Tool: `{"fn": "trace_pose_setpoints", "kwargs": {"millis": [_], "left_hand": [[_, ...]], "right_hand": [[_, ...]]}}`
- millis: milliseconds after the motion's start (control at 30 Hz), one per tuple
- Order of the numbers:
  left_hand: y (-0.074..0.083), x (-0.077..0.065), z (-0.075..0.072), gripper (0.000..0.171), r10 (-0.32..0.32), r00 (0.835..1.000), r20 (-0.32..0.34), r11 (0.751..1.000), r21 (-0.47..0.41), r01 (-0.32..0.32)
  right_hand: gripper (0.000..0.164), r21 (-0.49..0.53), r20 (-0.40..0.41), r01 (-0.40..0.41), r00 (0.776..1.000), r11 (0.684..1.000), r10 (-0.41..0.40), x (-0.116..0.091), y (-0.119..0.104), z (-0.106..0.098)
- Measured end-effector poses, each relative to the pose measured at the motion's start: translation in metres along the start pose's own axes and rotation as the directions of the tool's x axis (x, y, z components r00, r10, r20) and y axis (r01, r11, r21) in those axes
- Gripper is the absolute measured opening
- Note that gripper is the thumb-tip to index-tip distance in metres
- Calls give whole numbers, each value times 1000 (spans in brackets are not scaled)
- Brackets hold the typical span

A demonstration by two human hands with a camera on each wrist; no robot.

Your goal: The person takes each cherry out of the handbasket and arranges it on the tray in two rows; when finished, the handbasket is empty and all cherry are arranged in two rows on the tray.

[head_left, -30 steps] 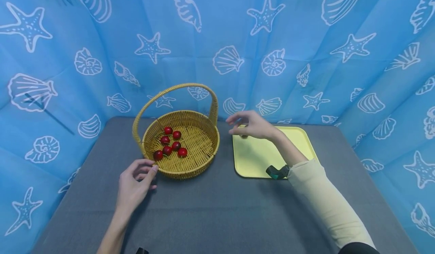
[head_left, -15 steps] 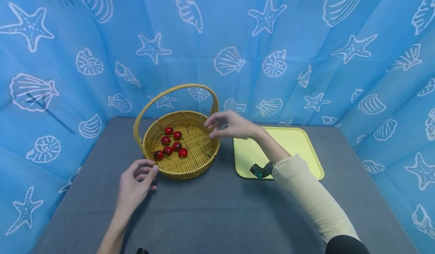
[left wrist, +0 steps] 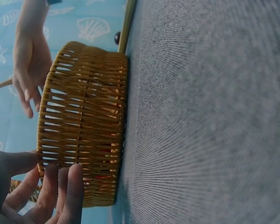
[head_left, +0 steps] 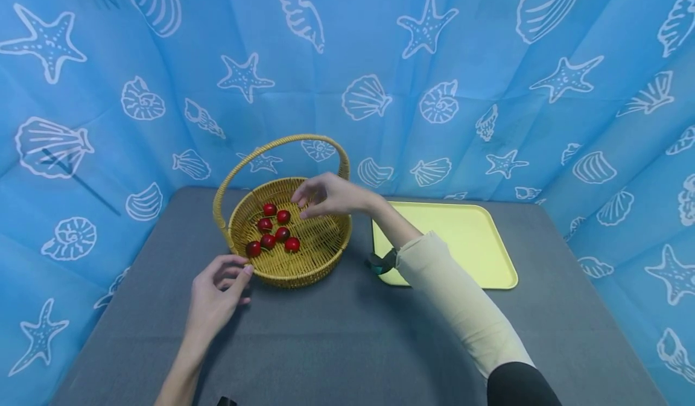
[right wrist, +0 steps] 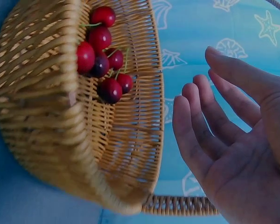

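Note:
My left hand (head_left: 214,297) pinches the near-left rim of a yellow wicker basket (head_left: 301,278) between thumb and fingers; the left wrist view shows fingers (left wrist: 73,191) against the woven side. Several dark red cherries (head_left: 282,233), some with green stems, lie on the basket's left side. Above the basket's right half hovers my right hand (head_left: 333,195), its fingers gently bent. Nothing is in its palm (right wrist: 252,168) in the right wrist view, and it touches neither cherries nor rim.
A yellow tray (head_left: 461,243) lies right of the basket, partly covered by my right forearm. By the tray's edge, a small dark round thing (left wrist: 117,37) shows in the left wrist view. The basket's tall handle (head_left: 295,137) arches up before a blue curtain (head_left: 347,44).
My right hand has moved left from above the tray to over the basket. My left hand stays at the rim, and the cherries in the basket have not moved.

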State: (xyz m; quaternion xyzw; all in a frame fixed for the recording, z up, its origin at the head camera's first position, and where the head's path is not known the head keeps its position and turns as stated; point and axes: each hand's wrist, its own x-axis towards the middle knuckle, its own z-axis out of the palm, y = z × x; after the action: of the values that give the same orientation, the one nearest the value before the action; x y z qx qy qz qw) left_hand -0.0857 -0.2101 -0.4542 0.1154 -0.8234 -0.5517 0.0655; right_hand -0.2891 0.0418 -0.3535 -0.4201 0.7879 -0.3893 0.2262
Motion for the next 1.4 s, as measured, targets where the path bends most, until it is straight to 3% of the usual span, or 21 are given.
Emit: {"fn": "trace_pose_setpoints", "kwargs": {"millis": [367,600,967,1400], "left_hand": [[-2,0,-2,34,11,1000,11,1000,-25,-10],[-3,0,-1,32,-1,1000,7,1000,-11,1],[0,0,0,30,-12,1000,5,1000,6,12],[-3,3,-3,36,-19,1000,25,999,-32,20]], "right_hand": [[34,78,21,-102,995,992,101,34,7,10],[37,165,18,-176,984,971,175,47,16,15],[37,236,4,-265,962,935,272,59,32,25],[42,205,52,-368,930,907,365,64,41,34]]}}
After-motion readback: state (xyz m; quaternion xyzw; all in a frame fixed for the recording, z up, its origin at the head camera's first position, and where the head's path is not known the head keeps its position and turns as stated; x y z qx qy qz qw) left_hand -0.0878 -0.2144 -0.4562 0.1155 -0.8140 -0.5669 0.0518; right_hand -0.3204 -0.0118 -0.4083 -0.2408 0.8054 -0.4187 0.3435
